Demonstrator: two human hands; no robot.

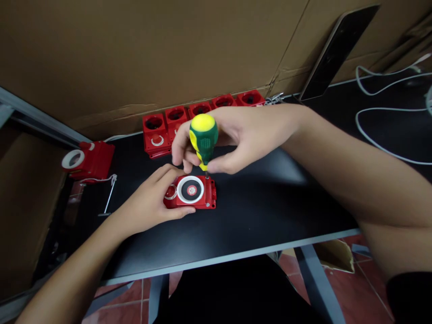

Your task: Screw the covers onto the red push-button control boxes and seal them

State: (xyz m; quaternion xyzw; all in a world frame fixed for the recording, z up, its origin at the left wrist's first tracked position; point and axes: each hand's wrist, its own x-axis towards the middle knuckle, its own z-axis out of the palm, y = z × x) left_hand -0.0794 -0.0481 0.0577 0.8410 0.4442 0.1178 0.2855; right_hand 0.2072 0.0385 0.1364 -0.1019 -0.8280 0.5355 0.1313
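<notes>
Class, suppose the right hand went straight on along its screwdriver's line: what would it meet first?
With the screwdriver leading, the right hand would most likely meet the corner screw on the red box; whether the tip touches it is unclear.

Along the back edge of the table [263,216], a row of red housings [201,109] stands before a cardboard wall [151,49], against which a dark panel [337,49] leans farther right. A T-shaped metal tool [110,195] is near the left edge; white cable [391,109] loops over the right end.
</notes>
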